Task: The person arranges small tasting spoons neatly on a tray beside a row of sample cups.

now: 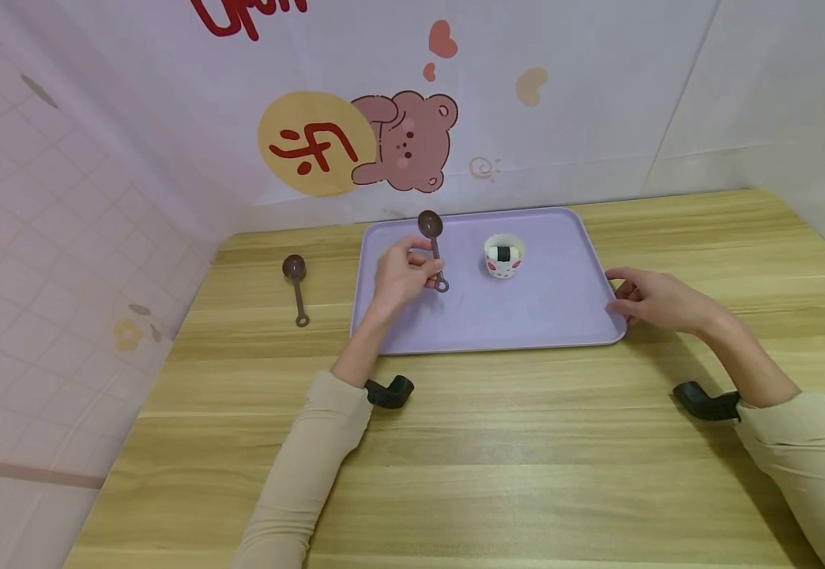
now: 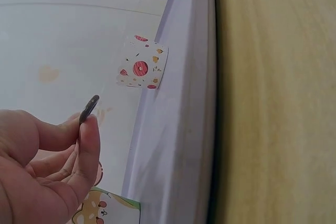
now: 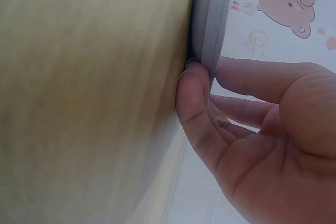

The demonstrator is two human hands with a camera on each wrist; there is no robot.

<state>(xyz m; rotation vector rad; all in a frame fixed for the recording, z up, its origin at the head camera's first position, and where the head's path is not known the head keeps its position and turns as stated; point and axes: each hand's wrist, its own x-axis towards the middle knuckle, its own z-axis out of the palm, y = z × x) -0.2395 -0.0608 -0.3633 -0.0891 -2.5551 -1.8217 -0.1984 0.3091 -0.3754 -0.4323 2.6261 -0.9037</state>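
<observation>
A brown measuring scoop [image 1: 430,224] is pinched by its handle between the thumb and fingers of my left hand [image 1: 401,273], above the left part of the lilac tray [image 1: 540,312]. Its bowl points toward the wall. The left wrist view shows its handle end between the fingertips. On the tray stands a white patterned paper cup [image 1: 502,269] with a rice-ball-shaped piece [image 1: 503,254] in it. Low in the left wrist view, a second cup with an animal print [image 2: 107,208] shows partly behind the hand. My right hand [image 1: 661,300] grips the tray's right edge, fingertips at the rim's underside.
Left of the tray, a second brown scoop [image 1: 296,288] lies on the wooden table [image 1: 498,458]. A wall with a printed bear [image 1: 416,142] rises behind the table. A tiled-pattern wall [image 1: 43,261] borders its left side.
</observation>
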